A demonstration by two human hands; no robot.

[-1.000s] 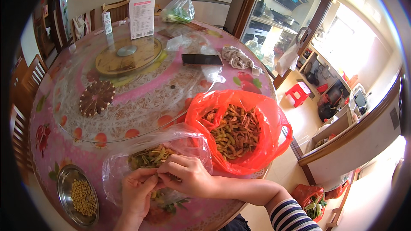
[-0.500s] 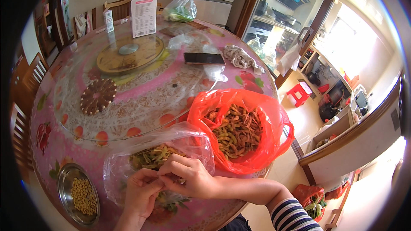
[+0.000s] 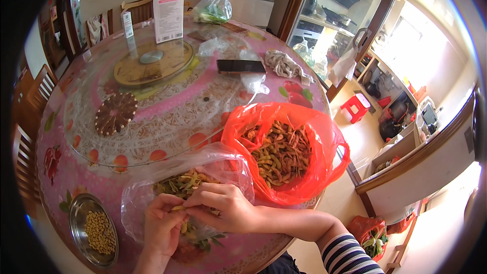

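Note:
Between the fingertips of my left hand (image 3: 163,223) and my right hand (image 3: 225,209) is a small yellowish-green bean pod (image 3: 178,207), pinched from both sides. Both hands hover over a clear plastic bag (image 3: 136,205) spread on the table, where green and brown pods (image 3: 177,184) lie. Right of it stands an open red plastic bag (image 3: 327,172) filled with browned bean pods (image 3: 281,157). At the lower left, a metal bowl (image 3: 74,219) contains shelled yellow beans (image 3: 100,233). My fingers hide part of the pod.
The round table has a patterned cover (image 3: 53,182) and a glass turntable (image 3: 167,142). Beyond my hands are a brown round trivet (image 3: 115,114), a phone (image 3: 241,66), a crumpled cloth (image 3: 286,66), a white box (image 3: 168,18) and a bag of greens (image 3: 213,9). A red stool (image 3: 355,108) stands on the floor.
My hands have shifted slightly, and the pod now shows between my fingertips. My left fingers have risen a little. The bags and bowl stay in place.

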